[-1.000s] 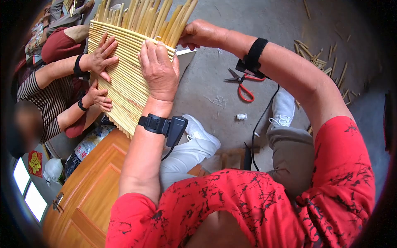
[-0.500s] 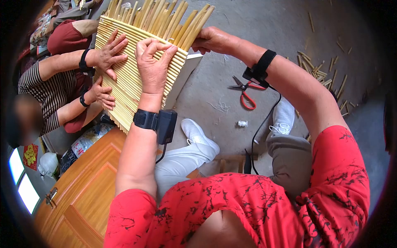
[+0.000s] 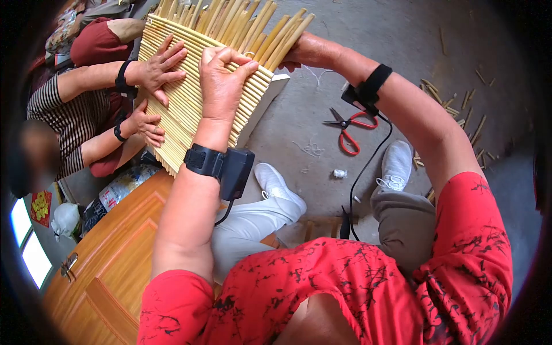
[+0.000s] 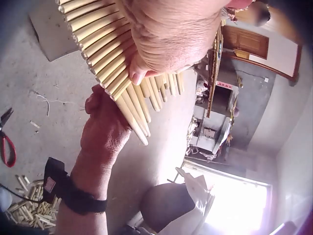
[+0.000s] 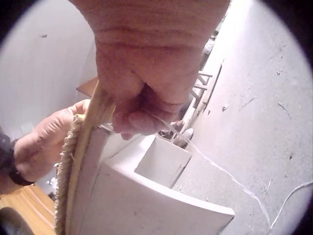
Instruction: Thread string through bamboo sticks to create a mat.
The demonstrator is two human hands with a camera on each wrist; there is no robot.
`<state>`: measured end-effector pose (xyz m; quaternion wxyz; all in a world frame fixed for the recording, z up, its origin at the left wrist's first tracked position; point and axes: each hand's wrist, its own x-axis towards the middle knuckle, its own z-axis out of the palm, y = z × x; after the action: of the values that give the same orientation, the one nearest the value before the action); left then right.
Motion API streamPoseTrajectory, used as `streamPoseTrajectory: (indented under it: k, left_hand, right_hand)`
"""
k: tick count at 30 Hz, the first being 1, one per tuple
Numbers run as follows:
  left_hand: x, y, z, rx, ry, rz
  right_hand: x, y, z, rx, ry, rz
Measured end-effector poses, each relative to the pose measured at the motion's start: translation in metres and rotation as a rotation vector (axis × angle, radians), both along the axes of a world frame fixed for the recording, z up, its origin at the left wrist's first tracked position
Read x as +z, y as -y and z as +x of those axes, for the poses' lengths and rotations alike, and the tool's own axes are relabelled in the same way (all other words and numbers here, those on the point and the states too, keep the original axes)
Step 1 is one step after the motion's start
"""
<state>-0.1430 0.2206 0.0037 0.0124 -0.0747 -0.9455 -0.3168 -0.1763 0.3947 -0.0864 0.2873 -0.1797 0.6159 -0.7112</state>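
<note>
A mat of pale plant stalks (image 3: 190,75) lies at a slant between two people, long loose ends (image 3: 253,29) fanning out past its far side. My left hand (image 3: 221,86) lies on it with bent fingers. Its thumb and forefinger pinch at the stalks beside a small white loop, and the left wrist view shows the thumb (image 4: 138,73) against them. Beyond the mat's right corner, my right hand (image 5: 146,93) curls around a thin white string (image 5: 220,169), which trails from the fist. Another person's two hands (image 3: 158,69) rest spread on the mat's left half.
A white box-like support (image 5: 161,196) stands beneath the mat. Red-handled scissors (image 3: 348,129), a small white spool (image 3: 340,173) and string scraps (image 3: 310,149) lie on the grey floor. Cut stalk pieces (image 3: 460,109) scatter at right. A wooden door panel (image 3: 115,230) is at lower left.
My left hand's fingers, flatter on the mat at first, have drawn in with thumb and forefinger together. The mat and right hand appear further right in the head view.
</note>
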Motion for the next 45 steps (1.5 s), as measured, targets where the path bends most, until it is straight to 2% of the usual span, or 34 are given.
streamPoseTrajectory:
  k: [5, 7, 10, 13, 14, 16, 18, 20, 23, 26, 29, 30, 36, 45]
  left_hand:
    - [-0.001, 0.005, 0.001, -0.049, 0.033, 0.026]
    - [-0.001, 0.004, 0.003, -0.053, 0.019, 0.026]
    - [-0.002, 0.002, 0.008, -0.057, -0.039, 0.063]
    - [0.004, -0.004, 0.031, -0.215, -0.245, -0.282]
    - [0.004, -0.010, 0.041, -0.217, -0.246, -0.283]
    - [0.001, -0.023, 0.055, -0.251, -0.364, -0.559]
    - [-0.001, -0.028, 0.052, -0.243, -0.351, -0.554]
    - [-0.006, -0.033, 0.048, -0.176, -0.352, -0.709]
    - [-0.007, -0.035, 0.048, -0.177, -0.381, -0.688]
    - [-0.010, -0.034, 0.048, -0.176, -0.424, -0.716]
    - [-0.010, -0.034, 0.048, -0.174, -0.441, -0.704]
    - [-0.011, -0.034, 0.046, -0.179, -0.444, -0.704]
    - [-0.015, -0.032, 0.047, -0.159, -0.485, -0.630]
    - [-0.015, -0.031, 0.047, -0.158, -0.480, -0.626]
  right_hand:
    - [-0.004, -0.001, 0.004, -0.001, 0.064, -0.019]
    - [-0.007, -0.003, 0.002, 0.106, 0.046, -0.062]
    - [-0.008, -0.002, 0.001, 0.037, -0.035, 0.005]
    - [-0.007, -0.001, 0.000, -0.013, -0.100, 0.078]
    - [-0.009, 0.000, 0.000, -0.014, -0.100, 0.077]
    - [-0.016, 0.003, -0.001, -0.029, -0.148, 0.072]
    - [-0.019, 0.004, 0.002, -0.057, -0.162, 0.054]
    - [-0.018, 0.003, 0.004, -0.092, -0.171, 0.033]
    - [-0.016, 0.000, 0.000, -0.021, -0.174, 0.097]
    - [-0.018, 0.000, 0.003, -0.057, -0.157, 0.026]
    - [-0.059, -0.013, -0.004, -0.191, -0.287, 0.117]
    - [-0.058, -0.026, -0.002, -0.182, -0.249, 0.244]
    - [-0.002, -0.029, 0.051, 0.006, -0.011, 0.193]
    - [-0.003, -0.011, 0.059, -0.103, -0.196, 0.181]
